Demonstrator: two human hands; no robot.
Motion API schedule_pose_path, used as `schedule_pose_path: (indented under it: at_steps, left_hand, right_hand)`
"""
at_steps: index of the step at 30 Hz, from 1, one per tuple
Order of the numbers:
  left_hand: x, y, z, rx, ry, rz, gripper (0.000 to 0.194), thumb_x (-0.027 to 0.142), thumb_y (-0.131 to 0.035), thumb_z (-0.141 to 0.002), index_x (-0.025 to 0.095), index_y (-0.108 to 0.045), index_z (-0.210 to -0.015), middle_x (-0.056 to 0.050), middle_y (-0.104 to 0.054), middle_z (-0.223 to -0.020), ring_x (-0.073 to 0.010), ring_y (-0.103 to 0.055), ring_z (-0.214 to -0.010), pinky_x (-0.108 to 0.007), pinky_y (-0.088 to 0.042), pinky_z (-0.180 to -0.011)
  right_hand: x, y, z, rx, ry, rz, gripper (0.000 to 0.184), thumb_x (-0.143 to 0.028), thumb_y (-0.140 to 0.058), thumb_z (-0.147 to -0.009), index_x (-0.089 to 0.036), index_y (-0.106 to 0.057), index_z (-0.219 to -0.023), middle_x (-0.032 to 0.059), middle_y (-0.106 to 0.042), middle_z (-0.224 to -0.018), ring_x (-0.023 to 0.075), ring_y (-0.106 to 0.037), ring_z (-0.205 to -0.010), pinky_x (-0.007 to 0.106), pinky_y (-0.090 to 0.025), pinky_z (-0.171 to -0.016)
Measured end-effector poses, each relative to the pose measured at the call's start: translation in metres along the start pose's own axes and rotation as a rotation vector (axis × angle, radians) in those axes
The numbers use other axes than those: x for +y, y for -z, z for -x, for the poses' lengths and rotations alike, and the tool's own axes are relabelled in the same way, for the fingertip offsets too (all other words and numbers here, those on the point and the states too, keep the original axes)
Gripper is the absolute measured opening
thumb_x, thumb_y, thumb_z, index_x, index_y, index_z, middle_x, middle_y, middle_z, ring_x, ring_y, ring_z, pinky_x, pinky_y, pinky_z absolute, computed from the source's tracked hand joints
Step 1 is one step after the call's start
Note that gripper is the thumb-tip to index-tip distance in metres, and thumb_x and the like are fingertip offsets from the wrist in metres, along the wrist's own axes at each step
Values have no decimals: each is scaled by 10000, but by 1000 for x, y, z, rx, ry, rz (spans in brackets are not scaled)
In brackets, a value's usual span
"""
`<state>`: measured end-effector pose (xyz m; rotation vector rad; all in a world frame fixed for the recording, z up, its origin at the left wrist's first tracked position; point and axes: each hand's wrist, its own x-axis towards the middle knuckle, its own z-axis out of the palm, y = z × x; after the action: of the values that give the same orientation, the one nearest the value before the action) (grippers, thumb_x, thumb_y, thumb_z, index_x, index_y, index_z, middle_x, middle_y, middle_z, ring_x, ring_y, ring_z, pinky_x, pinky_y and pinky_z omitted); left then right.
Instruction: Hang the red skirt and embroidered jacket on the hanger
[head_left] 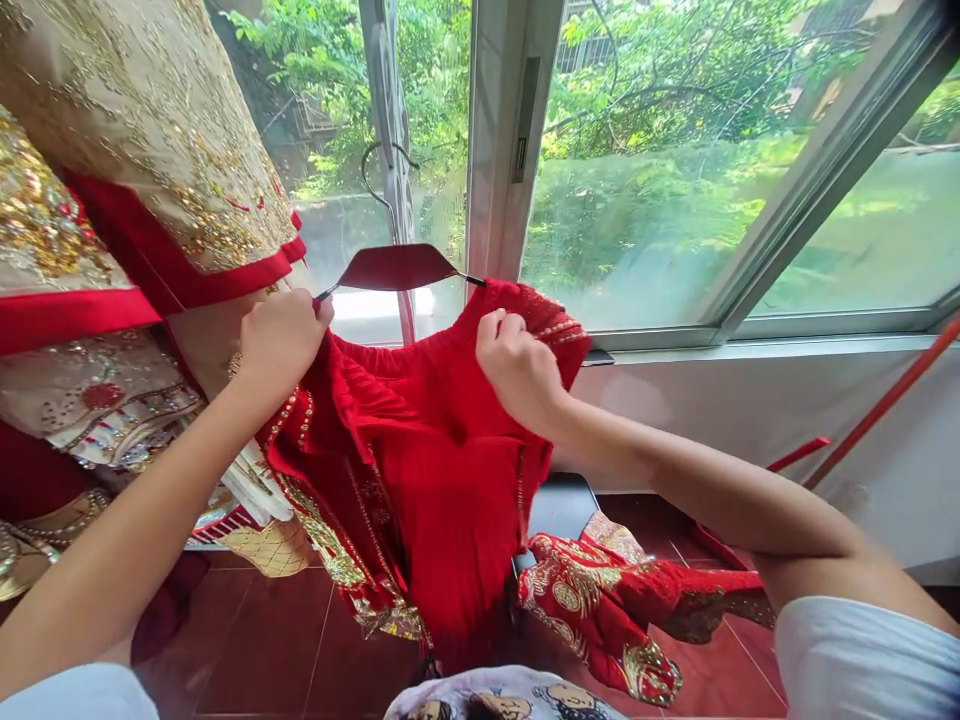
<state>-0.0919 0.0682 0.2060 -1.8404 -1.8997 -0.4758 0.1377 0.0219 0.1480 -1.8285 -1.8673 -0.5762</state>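
A red garment (457, 480) with gold beaded trim hangs in front of me on a hanger (397, 268) with a dark red middle piece and a metal hook. My left hand (281, 335) is closed around the garment's left shoulder, close to the hanger's wire. On the other shoulder, my right hand (521, 368) grips the red cloth with curled fingers. The hanger's hook stands up before the window and appears free of any rail. Whatever lies inside each fist is hidden by the fingers.
Cream and gold embroidered garments (172, 150) with red borders hang at the left. Behind is a sliding window (660, 200) above a sill. A red and gold embroidered garment (592, 590) lies over a dark chair (562, 500) at the right. A red pole (885, 400) leans far right.
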Motion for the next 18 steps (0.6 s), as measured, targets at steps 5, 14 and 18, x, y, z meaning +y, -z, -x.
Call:
schedule_pose_path:
  at_steps: [5,14,18]
  left_hand:
    - [-7,-1,5,104,-26,81,538,532,-348,-905,107,-546,-1169,-195,-632,-1096,-354,-595,-1026,-462,-451,-834]
    - [2,6,49,130,55,-60,465,423,-455,-860,72,-565,-1145,-233,-603,-1123,-382,-555,-1080,-446,-453,-824]
    - [0,9,40,-47,32,57,264,266,-386,-843,147,-605,-755,-127,-627,-781,-281,-614,-796,-347,-425,-670]
  right_hand:
    - [12,6,-20,-64,61,-58,384,-274,-332,-978,-66,-615,-1135,202,-669,-919,261,-657,-779,343,-487,-621]
    - [27,12,-122,-212,416,-804,332,-423,-554,-883,-149,-652,-1042,45,-627,-726,141,-556,-654,300,-473,-630]
    - [2,6,-125,-335,354,-943,197,-319,-498,-927,-168,-602,-999,-3,-513,-608,105,-427,-523,254,-363,-490]
